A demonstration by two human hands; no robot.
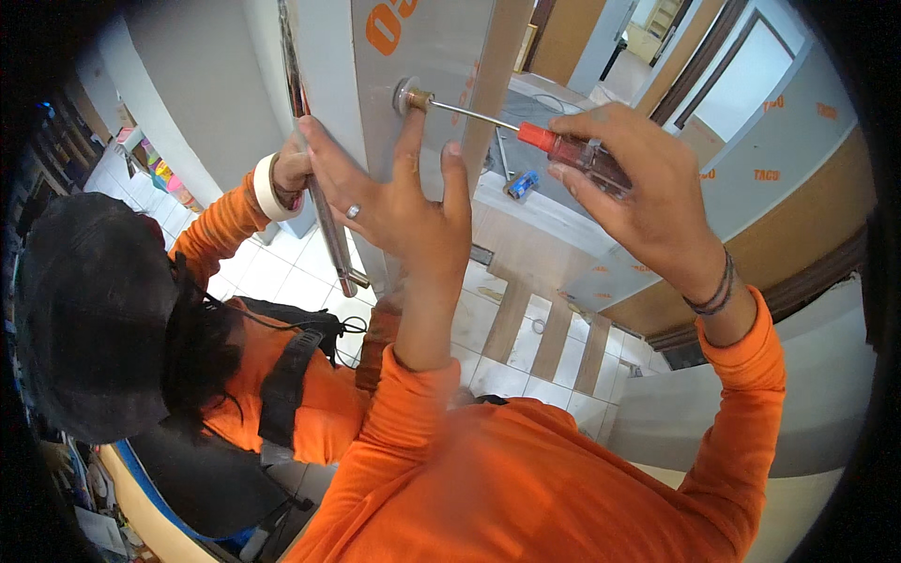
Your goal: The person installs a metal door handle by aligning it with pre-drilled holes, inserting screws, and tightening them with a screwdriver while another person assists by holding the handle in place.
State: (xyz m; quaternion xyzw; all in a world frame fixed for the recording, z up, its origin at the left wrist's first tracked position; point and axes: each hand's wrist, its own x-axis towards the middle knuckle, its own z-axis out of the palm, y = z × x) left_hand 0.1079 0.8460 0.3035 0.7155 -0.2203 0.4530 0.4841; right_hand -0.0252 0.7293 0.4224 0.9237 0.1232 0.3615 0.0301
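Note:
My right hand (648, 178) is closed around a screwdriver (538, 137) with a red, see-through handle. Its long metal shaft points left and reaches a small brass-coloured fitting (422, 100) with a round disc, set on the grey door panel (427, 56). My left hand (413, 216) has its fingers spread at the panel's edge, one fingertip touching the underside of the fitting. Left of it, a long metal pull handle (326, 220) runs along the far side of the door edge. Whether the screwdriver's tip sits in a screw is too small to tell.
A co-worker in a black cap (94, 310) stands close at left, a hand (293, 167) by the pull handle and a cream ring (267, 190) around the wrist. A small blue cylindrical thing (522, 184) lies beyond. Printed panels (751, 178) stand at right.

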